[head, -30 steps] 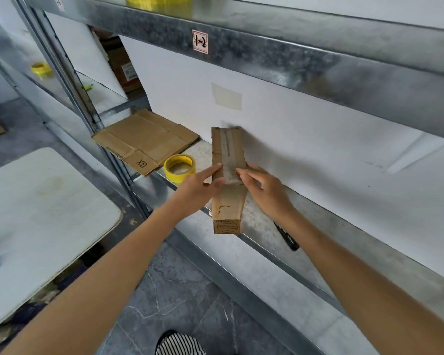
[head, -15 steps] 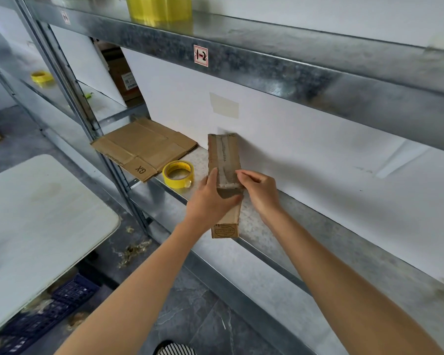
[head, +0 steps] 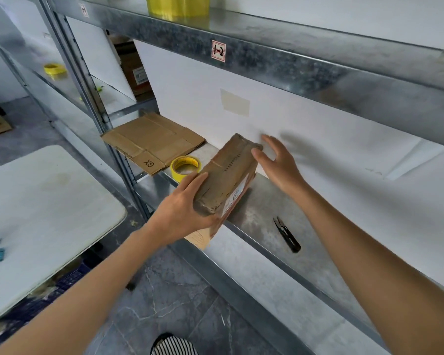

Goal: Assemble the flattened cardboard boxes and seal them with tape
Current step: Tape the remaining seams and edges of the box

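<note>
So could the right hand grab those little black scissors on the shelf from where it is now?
Probably yes. The right hand is open and holds nothing, and the scissors lie bare on the shelf just beneath that forearm, with nothing on or over them.

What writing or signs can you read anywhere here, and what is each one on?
"GX": printed on the flattened cardboard, seen upside down.
"1-2", roughly: red-bordered sticker on the upper shelf beam; the strokes are unclear.
Second sticker further left on the beam: too blurred to read.
White label on the box in the left hand: too small to read.
Label on the far brown carton: unreadable.
</note>
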